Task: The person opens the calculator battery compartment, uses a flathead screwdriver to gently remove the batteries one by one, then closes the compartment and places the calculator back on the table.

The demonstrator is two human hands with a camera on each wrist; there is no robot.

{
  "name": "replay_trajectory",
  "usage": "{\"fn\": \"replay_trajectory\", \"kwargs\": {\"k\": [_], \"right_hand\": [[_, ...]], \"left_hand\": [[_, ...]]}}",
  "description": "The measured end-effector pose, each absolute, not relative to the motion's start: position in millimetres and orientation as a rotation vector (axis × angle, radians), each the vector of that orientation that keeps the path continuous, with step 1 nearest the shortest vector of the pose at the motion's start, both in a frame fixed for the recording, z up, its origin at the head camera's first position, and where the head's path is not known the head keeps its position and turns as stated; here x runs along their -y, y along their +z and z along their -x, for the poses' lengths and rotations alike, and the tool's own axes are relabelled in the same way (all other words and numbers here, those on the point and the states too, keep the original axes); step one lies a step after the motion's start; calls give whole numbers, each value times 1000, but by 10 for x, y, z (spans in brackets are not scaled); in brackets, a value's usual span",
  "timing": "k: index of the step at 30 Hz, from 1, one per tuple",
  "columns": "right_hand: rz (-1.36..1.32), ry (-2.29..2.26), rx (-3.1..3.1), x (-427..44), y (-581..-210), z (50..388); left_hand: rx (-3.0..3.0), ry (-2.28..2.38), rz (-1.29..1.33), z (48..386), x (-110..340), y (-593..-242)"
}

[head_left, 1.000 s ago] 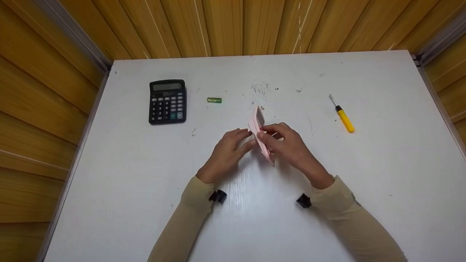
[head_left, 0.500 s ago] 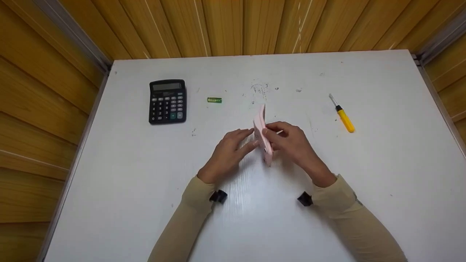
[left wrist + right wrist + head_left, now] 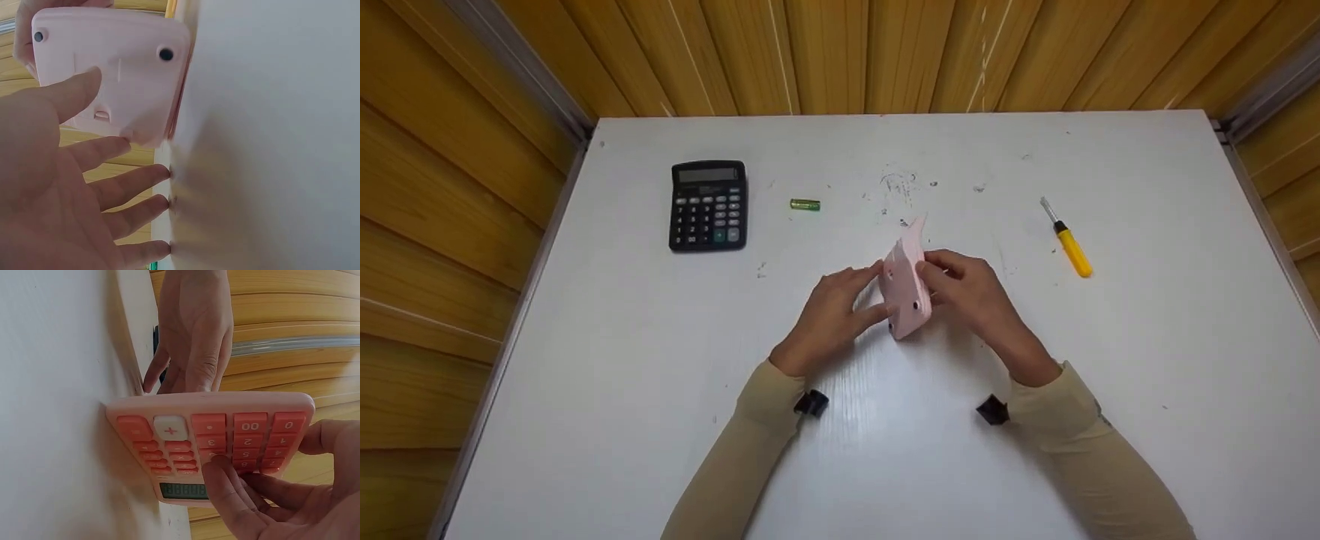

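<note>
A pink calculator [image 3: 906, 296] stands on its long side edge on the white table, its back turned toward my left hand. My right hand [image 3: 976, 304] grips it by the upper edge; in the right wrist view its fingertips press on the coral keys [image 3: 250, 439], below which part of the grey display [image 3: 183, 490] shows. My left hand [image 3: 829, 309] is spread beside the back. In the left wrist view, the thumb lies against the back cover [image 3: 135, 79], between dark round feet and a small latch [image 3: 102, 115], and the index fingertip touches near its edge.
A black calculator [image 3: 709, 208] lies at the back left of the table [image 3: 607, 315]. Right of it lies a green battery [image 3: 805, 205]. A screwdriver with a yellow handle [image 3: 1075, 251] lies toward the right. Wood-patterned panels [image 3: 825, 56] border the table.
The pink calculator has turned in my right hand, from nearly edge-on so that its back now shows to the head camera. It has shifted slightly right; the left hand stays close beside it.
</note>
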State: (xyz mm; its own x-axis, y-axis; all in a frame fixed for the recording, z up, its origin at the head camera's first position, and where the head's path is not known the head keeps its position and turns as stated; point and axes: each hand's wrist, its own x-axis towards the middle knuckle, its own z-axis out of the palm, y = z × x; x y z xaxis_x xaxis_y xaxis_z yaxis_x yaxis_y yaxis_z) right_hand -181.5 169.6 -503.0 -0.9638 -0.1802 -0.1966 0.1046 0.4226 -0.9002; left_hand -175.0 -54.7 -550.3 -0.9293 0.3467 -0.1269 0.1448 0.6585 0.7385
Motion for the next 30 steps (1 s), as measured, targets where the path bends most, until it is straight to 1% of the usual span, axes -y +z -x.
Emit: {"fn": "replay_trajectory", "kwargs": {"k": [9,16,30], "right_hand": [[-12,-1671,-2318,-1720,-5082,1843],[-18,-1676,-2287,-1711,-5150,1860],[-93,-1798,-2071,-1752,-5403,1972]], "left_hand": [[-2697,1101,-432,1767,567,-5529],[-2729,1081,-430,1772,561,-5533],[-2749,1111,-439,1767,592,-5544]]}}
